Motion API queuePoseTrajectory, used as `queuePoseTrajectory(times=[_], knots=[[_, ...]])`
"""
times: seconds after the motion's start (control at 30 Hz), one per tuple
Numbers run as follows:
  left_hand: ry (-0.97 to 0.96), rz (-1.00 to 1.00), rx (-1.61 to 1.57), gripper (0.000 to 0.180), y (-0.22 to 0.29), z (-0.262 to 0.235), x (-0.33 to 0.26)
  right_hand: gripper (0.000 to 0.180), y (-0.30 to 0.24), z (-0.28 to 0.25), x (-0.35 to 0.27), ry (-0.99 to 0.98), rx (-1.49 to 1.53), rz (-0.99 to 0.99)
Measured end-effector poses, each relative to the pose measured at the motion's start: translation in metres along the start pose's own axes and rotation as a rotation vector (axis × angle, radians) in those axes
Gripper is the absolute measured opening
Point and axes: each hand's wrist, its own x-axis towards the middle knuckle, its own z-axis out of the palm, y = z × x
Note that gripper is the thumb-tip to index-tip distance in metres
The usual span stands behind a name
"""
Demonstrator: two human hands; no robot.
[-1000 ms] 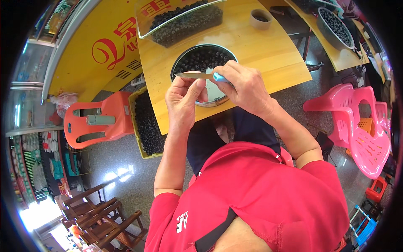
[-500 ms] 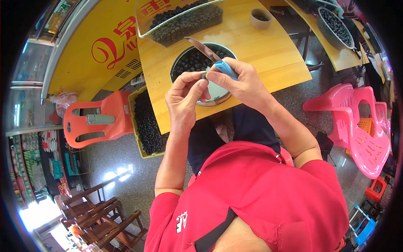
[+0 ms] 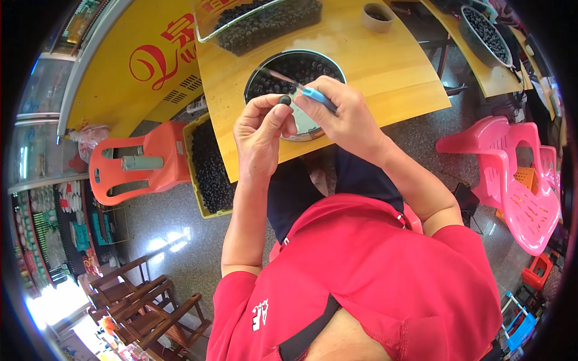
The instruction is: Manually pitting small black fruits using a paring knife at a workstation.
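Observation:
Between the thumb and fingertips of my left hand [image 3: 259, 129] is a small dark round piece [image 3: 285, 100], too small to name by kind. My right hand [image 3: 349, 117] is wrapped round the light blue handle of a knife [image 3: 319, 97]. Its blade, smeared by motion, points up and left over a round basin [image 3: 342, 67] of similar dark round pieces. Both hands are above the near part of this basin, close to each other. A pale patch of the basin's bottom shows between them. The basin stands near the front edge of a yellow wooden table [image 3: 391, 78].
A clear tub [image 3: 265, 37] of dark pieces and a whitish round container [image 3: 377, 19] stand farther back. Left of the table are a yellow crate [image 3: 191, 174] of dark pieces and an orange chair [image 3: 171, 153]. Pink chairs [image 3: 490, 144] and a full metal bowl [image 3: 504, 60] are right.
The right hand has drawn slightly away from the left, and the knife blade has swung lower and farther left. The dark round piece now shows plainly at my left fingertips.

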Motion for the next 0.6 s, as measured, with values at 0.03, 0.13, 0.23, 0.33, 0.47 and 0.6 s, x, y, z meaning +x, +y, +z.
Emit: queuePoseTrajectory(times=[0.03,0.13,0.23,0.33,0.47,0.6], knots=[[0.001,0.002,0.001,0.016,0.000,-0.001,0.000,0.012,0.001,0.000,0.000,0.057,-0.185,-0.215],[0.007,0.006,-0.048,0.016,-0.001,-0.001,0.000,0.013,0.000,-0.004,-0.005,0.004,-0.317,-0.232],[-0.014,0.016,-0.019,0.016,0.002,0.002,-0.002,0.015,-0.001,-0.005,-0.006,-0.004,-0.408,-0.253],[-0.009,0.015,-0.011,0.017,0.001,0.003,-0.002,0.016,0.001,-0.007,-0.006,-0.006,-0.424,-0.263],[-0.014,0.014,-0.004,0.018,0.001,0.004,-0.002,0.014,-0.001,-0.008,-0.006,0.002,-0.460,-0.283],[-0.040,0.027,-0.009,0.017,0.002,0.004,-0.002,0.012,0.000,-0.010,-0.006,0.004,-0.470,-0.282]])
